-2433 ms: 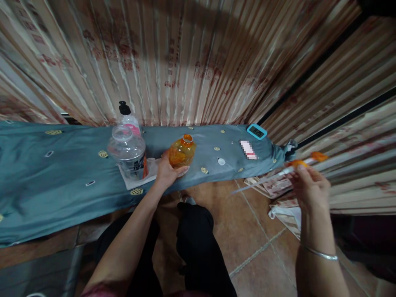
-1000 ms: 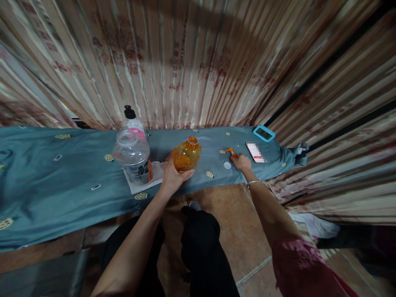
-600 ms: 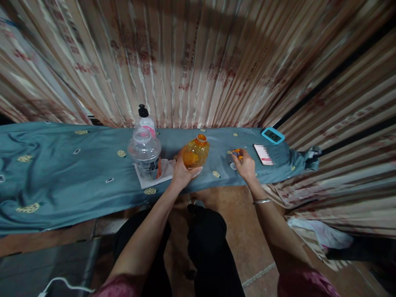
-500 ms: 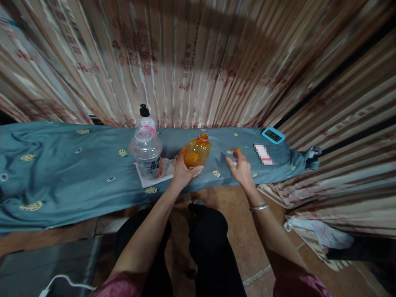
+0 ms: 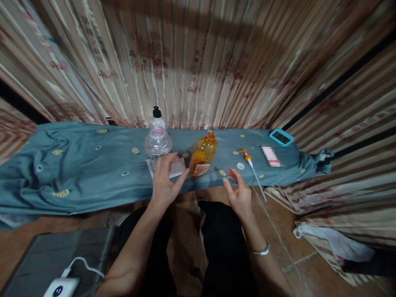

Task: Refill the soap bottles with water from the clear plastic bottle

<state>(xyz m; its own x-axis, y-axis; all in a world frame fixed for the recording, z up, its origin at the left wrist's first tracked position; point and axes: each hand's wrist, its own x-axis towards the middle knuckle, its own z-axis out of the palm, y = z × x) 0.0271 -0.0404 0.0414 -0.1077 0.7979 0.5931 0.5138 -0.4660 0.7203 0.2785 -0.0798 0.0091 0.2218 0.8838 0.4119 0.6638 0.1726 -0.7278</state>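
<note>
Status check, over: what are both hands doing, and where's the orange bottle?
Left hand open, empty, just left of the orange bottle. Right hand open, empty, near the table edge. Bottle upright, uncapped; its pump lies on the blue cloth to the right. Nothing between hands and bottle.

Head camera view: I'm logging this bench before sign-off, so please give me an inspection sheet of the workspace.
Surface: teal cloth covers the bench.
Job's things: orange bottle upright, uncapped; pump dispenser lying to its right.
Clutter: clear bottle, black-capped bottle, white cap, phone, blue clock.
Hands: left hand open beside the orange bottle; right hand open, empty.
Cables: white cable to a white device.
Surroundings: striped curtain, tiled floor.
</note>
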